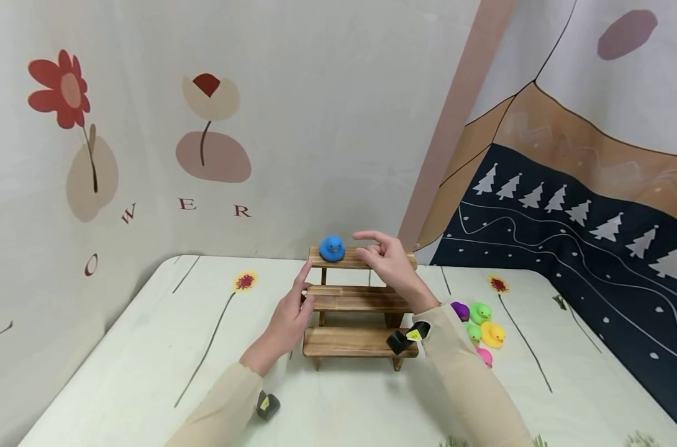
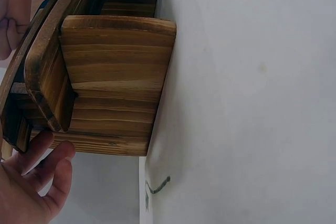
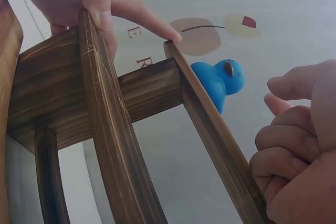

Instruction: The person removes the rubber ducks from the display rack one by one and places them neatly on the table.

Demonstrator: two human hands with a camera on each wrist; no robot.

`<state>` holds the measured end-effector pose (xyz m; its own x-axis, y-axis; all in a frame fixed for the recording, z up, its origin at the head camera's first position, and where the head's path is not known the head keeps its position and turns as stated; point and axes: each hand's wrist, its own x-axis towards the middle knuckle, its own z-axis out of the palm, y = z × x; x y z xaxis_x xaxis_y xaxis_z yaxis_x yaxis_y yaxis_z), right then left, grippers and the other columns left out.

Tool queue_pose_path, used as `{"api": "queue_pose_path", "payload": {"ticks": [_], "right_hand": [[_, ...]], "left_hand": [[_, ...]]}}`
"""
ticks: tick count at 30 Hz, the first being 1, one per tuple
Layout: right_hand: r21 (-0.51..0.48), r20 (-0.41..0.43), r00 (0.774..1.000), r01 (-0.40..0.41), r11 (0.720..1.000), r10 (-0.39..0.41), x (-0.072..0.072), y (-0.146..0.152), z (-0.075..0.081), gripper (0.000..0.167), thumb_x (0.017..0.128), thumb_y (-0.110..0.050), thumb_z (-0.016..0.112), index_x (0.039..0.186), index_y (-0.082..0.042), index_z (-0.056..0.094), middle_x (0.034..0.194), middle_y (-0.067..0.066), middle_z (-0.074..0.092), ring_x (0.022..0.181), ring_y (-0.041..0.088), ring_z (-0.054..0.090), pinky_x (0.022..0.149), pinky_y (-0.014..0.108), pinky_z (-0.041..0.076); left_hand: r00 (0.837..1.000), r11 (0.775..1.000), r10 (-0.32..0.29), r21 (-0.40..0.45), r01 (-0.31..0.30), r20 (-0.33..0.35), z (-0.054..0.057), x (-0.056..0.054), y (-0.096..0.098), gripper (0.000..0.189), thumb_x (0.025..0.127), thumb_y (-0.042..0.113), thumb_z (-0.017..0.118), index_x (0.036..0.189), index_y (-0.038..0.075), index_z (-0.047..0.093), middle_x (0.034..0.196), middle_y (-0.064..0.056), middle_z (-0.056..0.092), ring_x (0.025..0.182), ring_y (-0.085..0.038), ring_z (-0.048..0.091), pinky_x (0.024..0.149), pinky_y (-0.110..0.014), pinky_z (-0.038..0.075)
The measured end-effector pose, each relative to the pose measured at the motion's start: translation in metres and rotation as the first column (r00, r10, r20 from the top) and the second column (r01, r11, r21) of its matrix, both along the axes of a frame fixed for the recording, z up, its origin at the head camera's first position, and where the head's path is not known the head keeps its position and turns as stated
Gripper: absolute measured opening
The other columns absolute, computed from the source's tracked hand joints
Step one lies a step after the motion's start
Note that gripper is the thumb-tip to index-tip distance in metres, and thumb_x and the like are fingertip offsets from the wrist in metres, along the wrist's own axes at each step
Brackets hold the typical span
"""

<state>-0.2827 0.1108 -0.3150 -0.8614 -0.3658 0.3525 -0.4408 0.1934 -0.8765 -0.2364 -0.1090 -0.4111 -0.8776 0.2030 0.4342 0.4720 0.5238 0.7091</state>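
A blue rubber duck (image 1: 332, 249) sits upright on the top step of a three-tier wooden stand (image 1: 361, 341), towards its left end. At the stand's left side, my left hand (image 1: 288, 320) touches the wood. Its index finger reaches straight to the end of the top step, and its thumb lies by the middle one. My right hand (image 1: 391, 264) hovers over the top step, right of the duck, index finger and thumb spread apart, other fingers curled, nothing held. In the right wrist view a gap separates the duck (image 3: 218, 80) from that hand (image 3: 299, 140).
Several small ducks, among them a purple one (image 1: 460, 311), a yellow one (image 1: 493, 334) and a pink one (image 1: 484, 356), lie to the stand's right, beside my right forearm. The light tabletop (image 1: 148, 347) meets printed cloth (image 1: 294, 124) behind the stand.
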Motion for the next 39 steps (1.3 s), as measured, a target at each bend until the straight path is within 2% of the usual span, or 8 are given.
{"api": "queue_pose_path", "payload": {"ticks": [15,26,39], "right_hand": [[0.097,0.097,0.995,-0.016,0.995,0.007,-0.013,-0.018,0.009,0.038,0.096,-0.015,0.059,0.131,-0.002,0.056,0.048,-0.005,0.031,0.040,0.011,0.025,0.044,0.025,0.024],[0.207,0.098,0.993,0.044,0.977,-0.065,-0.015,-0.031,0.013,0.034,0.095,-0.020,0.061,0.123,-0.002,0.062,0.050,-0.004,0.034,0.043,0.011,0.027,0.046,0.025,0.027],[0.195,0.111,0.991,0.056,0.979,-0.079,-0.014,-0.029,0.012,0.030,0.094,-0.020,0.061,0.118,-0.001,0.063,0.050,-0.004,0.035,0.042,0.012,0.028,0.045,0.026,0.027]], "left_hand": [[0.999,1.000,-0.029,0.008,0.029,0.013,0.002,-0.001,0.004,0.065,0.102,0.013,0.040,0.156,0.027,0.007,0.119,-0.019,0.056,0.098,-0.027,0.055,0.082,-0.044,0.045],[1.000,1.000,-0.003,0.018,0.003,0.030,0.002,0.001,0.000,0.065,0.101,0.012,0.040,0.155,0.027,0.008,0.121,-0.020,0.056,0.103,-0.029,0.055,0.085,-0.045,0.046],[1.000,1.000,-0.004,0.007,0.004,0.008,0.001,-0.001,0.001,0.065,0.101,0.011,0.041,0.155,0.027,0.009,0.116,-0.019,0.057,0.091,-0.024,0.054,0.078,-0.040,0.045]]}}
